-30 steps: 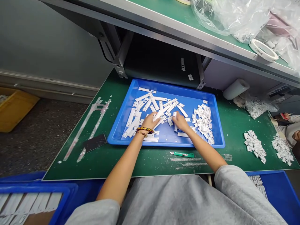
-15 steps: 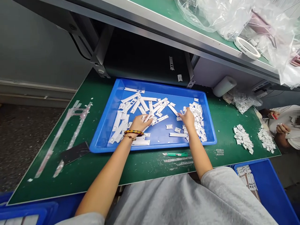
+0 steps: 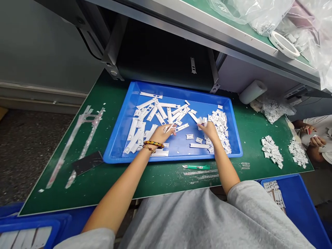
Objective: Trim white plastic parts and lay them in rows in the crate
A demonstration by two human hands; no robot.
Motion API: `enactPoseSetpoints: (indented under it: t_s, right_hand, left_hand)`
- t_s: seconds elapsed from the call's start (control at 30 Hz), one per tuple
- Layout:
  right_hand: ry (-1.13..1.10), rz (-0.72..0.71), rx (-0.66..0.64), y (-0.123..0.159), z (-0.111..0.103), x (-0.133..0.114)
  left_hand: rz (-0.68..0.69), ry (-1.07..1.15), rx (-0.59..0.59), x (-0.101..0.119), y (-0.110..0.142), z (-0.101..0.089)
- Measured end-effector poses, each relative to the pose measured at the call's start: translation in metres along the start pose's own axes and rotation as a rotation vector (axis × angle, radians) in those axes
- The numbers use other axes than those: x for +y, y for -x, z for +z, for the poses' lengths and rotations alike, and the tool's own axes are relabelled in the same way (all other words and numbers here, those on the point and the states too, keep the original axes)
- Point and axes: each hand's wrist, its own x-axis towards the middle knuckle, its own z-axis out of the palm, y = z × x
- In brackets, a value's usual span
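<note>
A blue tray holds long white plastic strips on its left and a heap of small white plastic clips on its right. Over the left half, my left hand has its fingers closed on a slim white plastic strip. Pinched in the fingers of my right hand, beside the heap, are a few small white plastic pieces, slightly blurred. Some loose clips and strips lie on the tray floor between the hands.
A green utility knife lies before the tray. A dark belt carrying one white strip ends behind it. Piles of white pieces lie to the right, near another person's hands. A shelf overhangs the table. A black plate lies left.
The view has shifted slightly. A small white piece at the belt's front edge no longer shows there. Both hands stay over the tray, still holding white pieces; my left hand has moved slightly right.
</note>
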Motion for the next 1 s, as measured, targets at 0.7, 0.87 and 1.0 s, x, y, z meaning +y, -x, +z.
enactPoseSetpoints:
  t_s: [0.7, 0.87, 1.0]
  right_hand:
    - [0.333, -0.683, -0.200, 0.000, -0.014, 0.035]
    - [0.430, -0.529, -0.287, 0.000, -0.001, 0.041]
    - [0.463, -0.416, -0.166, -0.011, -0.012, 0.045]
  left_hand:
    - [-0.047, -0.131, -0.015, -0.007, -0.005, 0.003]
    - [-0.063, -0.139, -0.005, -0.010, -0.002, 0.001]
    - [-0.062, -0.137, 0.005, -0.011, -0.003, 0.002]
